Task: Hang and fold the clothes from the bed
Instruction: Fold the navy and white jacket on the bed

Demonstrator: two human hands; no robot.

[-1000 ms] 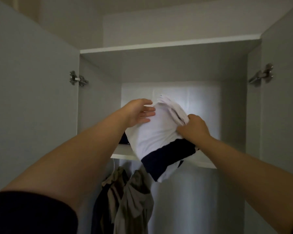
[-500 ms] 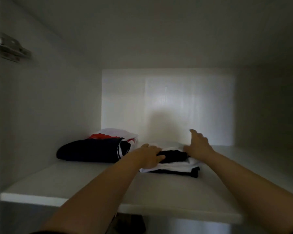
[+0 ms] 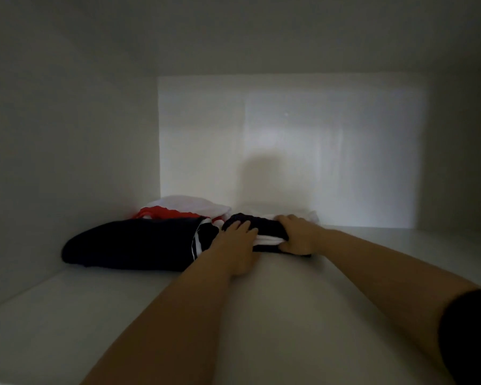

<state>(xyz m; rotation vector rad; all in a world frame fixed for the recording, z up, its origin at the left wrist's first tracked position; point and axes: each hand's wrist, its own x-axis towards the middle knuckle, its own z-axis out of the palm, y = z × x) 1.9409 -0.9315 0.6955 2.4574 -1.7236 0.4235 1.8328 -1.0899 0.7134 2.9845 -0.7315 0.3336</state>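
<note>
**At the centre of the frame, two hands on a folded garment**

Midway along the white shelf (image 3: 289, 323), the folded white-and-dark garment (image 3: 265, 239) lies flat near the back panel (image 3: 289, 148). The left hand (image 3: 238, 241) curls its fingers over the garment's left end. The right hand (image 3: 297, 237) grips the right end, fingers on top and thumb at the front edge. Touching its left side sits a dark folded pile (image 3: 128, 245), with a red-and-white piece (image 3: 178, 211) behind that pile.
</note>
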